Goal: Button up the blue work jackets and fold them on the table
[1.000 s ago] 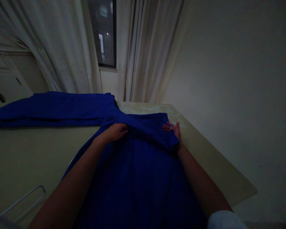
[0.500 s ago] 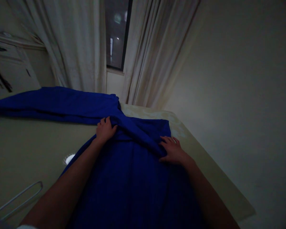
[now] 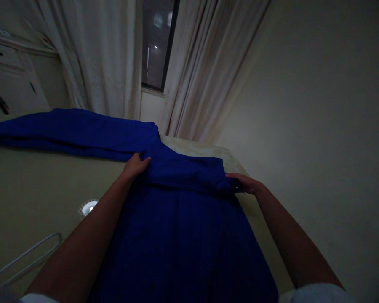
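Observation:
A blue long-sleeved garment (image 3: 183, 235) lies spread over a pale surface, one sleeve (image 3: 82, 132) stretched out to the left. A folded band of the same cloth runs across its upper part. My left hand (image 3: 136, 164) pinches the cloth at the left end of that band, near the base of the sleeve; its fingertips are partly hidden. At the band's right end, my right hand (image 3: 241, 182) grips the cloth edge, thumb side up, just past the garment's right side.
A white wire hanger (image 3: 34, 252) lies at the lower left of the pale surface (image 3: 57, 185). Nearby is a small round white object (image 3: 89, 207). Curtains (image 3: 107, 59) and a dark window (image 3: 158, 46) stand behind, a cabinet (image 3: 15, 75) far left, a bare wall (image 3: 318, 126) right.
My right hand has moved right and slightly up, drawing the diagonal fold out into a flatter band across the garment. My left hand has stayed near the same spot, its fingers now more closed.

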`<state>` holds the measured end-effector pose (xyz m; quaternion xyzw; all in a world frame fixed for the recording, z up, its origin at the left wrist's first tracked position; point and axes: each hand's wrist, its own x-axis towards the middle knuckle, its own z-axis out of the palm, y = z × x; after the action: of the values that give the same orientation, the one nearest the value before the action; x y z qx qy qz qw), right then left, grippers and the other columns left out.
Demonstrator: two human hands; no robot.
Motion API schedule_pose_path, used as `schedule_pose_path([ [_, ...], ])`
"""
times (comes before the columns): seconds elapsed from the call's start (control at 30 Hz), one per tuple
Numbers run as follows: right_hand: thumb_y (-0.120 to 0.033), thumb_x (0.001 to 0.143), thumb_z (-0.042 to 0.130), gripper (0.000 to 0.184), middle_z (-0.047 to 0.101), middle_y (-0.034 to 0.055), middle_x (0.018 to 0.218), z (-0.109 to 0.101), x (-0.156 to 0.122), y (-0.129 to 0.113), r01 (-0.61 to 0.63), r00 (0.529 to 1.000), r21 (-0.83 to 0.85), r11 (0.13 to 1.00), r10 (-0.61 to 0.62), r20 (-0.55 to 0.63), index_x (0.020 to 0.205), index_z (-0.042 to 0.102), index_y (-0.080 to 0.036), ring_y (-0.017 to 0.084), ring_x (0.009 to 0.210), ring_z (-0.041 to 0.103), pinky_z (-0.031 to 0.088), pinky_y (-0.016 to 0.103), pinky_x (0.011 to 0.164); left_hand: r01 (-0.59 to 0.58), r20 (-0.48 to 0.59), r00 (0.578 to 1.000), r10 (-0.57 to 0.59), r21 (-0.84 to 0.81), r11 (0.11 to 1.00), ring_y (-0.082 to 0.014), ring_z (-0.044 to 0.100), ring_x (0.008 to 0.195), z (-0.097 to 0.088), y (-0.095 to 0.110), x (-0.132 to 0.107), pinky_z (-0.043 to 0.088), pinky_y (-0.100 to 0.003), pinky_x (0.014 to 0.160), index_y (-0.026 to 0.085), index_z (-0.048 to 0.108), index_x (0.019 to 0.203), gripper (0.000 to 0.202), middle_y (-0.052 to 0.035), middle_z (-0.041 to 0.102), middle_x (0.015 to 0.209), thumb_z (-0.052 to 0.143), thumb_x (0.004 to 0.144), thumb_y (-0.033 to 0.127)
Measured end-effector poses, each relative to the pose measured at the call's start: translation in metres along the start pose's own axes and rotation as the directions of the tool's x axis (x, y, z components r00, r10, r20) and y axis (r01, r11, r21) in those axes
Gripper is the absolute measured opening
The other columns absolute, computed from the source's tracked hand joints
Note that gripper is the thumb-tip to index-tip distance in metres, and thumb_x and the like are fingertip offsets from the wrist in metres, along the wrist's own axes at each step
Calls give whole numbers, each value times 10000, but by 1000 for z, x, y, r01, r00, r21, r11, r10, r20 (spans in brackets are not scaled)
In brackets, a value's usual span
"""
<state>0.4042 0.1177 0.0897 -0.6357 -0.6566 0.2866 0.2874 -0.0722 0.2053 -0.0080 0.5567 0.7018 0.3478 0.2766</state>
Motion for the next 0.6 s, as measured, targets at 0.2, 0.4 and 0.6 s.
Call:
schedule_pose_path([
  [0.2,-421,658,879,391,786,94,904,-4,-13,23,-308,929,129,942,269,254,927,768,-159,239,810,709,591,387,800,-30,24,999,28,115,993,-349,705,1126,-2,3,-6,535,-399,953,129,739,1148,439,-178,758,1209,643,895,474],
  [0.4,-320,721,863,268,762,65,864,-24,5,20,-398,887,374,837,455,-73,878,687,-193,172,773,679,561,315,775,0,-188,982,6,34,999,-318,693,1163,-10,0,-13,527,-385,987,126,717,1250,406,-167,743,1256,554,949,344],
  [0.6,-582,816,776,552,764,144,1116,25,16,31,-435,887,221,873,458,-66,1173,655,-179,209,901,711,560,294,750,51,-185,982,-32,103,993,-410,670,1196,-8,4,-21,523,-496,1003,91,682,1315,557,-234,714,1285,555,959,500],
])
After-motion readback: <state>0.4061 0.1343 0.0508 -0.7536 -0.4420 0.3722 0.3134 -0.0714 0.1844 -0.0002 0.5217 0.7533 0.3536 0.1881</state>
